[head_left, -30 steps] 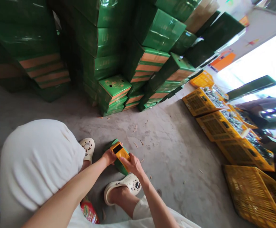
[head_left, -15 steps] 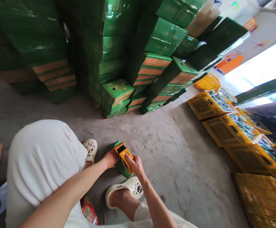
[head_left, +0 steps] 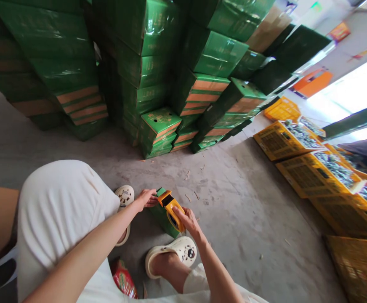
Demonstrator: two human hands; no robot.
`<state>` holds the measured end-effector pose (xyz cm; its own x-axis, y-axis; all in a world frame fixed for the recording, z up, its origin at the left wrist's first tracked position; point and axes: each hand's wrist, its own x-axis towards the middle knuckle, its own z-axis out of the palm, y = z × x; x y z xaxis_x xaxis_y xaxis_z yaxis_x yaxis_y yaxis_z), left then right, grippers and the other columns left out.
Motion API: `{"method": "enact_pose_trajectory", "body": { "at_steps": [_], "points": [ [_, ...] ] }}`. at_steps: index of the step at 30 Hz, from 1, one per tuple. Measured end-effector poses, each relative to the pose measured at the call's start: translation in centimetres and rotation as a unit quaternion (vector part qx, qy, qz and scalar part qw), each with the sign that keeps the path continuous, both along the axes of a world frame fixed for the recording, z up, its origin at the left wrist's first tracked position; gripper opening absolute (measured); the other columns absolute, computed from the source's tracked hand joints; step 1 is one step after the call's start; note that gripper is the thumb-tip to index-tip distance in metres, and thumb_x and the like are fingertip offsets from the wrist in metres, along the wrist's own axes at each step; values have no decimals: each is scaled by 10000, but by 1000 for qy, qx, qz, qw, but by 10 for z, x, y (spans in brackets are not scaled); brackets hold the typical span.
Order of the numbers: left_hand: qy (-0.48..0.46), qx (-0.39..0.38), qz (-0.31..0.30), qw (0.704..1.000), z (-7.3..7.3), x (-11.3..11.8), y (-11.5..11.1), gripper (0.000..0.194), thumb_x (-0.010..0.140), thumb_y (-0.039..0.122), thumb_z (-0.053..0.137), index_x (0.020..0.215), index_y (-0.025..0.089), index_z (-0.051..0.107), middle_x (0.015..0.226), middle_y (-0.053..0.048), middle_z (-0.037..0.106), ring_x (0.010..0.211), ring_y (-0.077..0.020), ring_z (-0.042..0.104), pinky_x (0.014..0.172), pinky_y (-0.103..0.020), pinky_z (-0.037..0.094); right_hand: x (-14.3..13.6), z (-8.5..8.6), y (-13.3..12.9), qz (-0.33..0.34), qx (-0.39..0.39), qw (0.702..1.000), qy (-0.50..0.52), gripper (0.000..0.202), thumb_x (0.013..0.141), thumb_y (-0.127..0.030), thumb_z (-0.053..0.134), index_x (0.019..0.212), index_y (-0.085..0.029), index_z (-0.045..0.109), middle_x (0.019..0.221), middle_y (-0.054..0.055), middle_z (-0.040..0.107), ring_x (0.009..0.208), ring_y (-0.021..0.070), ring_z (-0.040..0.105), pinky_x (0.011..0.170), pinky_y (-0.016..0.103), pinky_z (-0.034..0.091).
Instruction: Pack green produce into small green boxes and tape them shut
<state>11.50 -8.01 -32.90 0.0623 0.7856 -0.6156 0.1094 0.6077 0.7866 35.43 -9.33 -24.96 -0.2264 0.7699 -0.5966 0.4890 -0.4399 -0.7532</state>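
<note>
one orange tape dispenser (head_left: 171, 206), gripped by the right hand (head_left: 188, 219) over a green carton (head_left: 162, 220); left hand (head_left: 145, 199) loosely outstretched. likely taping; next calls for steady pressure.

Grey floor (head_left: 246, 210): green cartons (head_left: 160, 120) stacked along the floor's far edge; yellow crates (head_left: 300, 172) ranged along its right edge; brown scraps (head_left: 187, 197) scattered mid-floor; green box (head_left: 162, 221) set beside pale clogs (head_left: 171, 257); red packet (head_left: 125, 280) laid toward the near edge
</note>
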Motion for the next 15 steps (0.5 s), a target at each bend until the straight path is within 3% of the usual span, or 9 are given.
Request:
{"method": "enact_pose_trajectory", "body": {
  "at_steps": [3,7,15],
  "points": [
    [-65,-50,25,996,4,0,9,378,973,527,595,998,164,697,910,-80,799,825,-175,774,780,-282,606,1,1,0,10,2,1000,1,706,710,-857,705,766,-156,644,641,15,592,567,122,482,519,232,352],
    [-112,-92,35,989,7,0,10,399,788,513,830,978,188,697,877,-29,781,762,-152,734,751,-271,585,5,-6,1,20,-8,1000,13,698,727,-837,714,810,-146,665,664,16,609,573,126,505,519,231,367],
    [-166,-120,17,979,8,7,13,421,726,532,873,916,179,743,724,12,710,647,-125,647,711,-283,555,10,-15,2,13,-24,999,36,701,728,-814,739,873,-129,704,691,13,634,584,125,531,526,225,403]
  ]
}}
